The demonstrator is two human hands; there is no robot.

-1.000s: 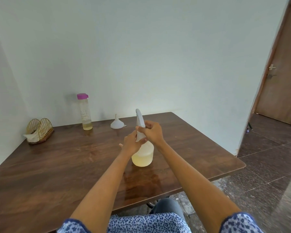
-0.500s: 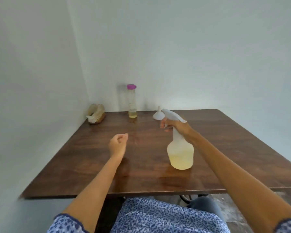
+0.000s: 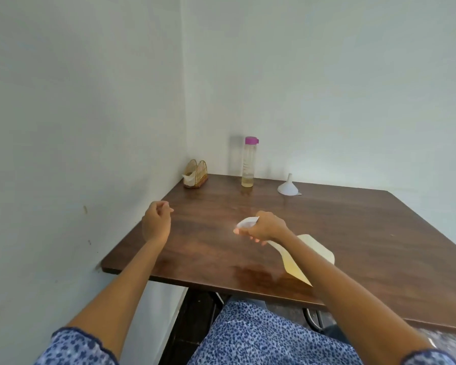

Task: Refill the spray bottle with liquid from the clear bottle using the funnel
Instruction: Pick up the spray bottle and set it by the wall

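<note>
right hand wrapped round the spray head of the spray bottle, held tilted above the table, body trailing back under the right forearm. left hand loosely curled, holding nothing, well apart. probably light but sloshy, smooth plastic; best gripped at the neck. long axis slanted, nozzle aimed toward the left hand. clear bottle and funnel upright, well beyond both hands.

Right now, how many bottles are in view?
2: the clear bottle stands capped near the back wall; the spray bottle is tilted in the right hand, partly hidden by the forearm.
</note>
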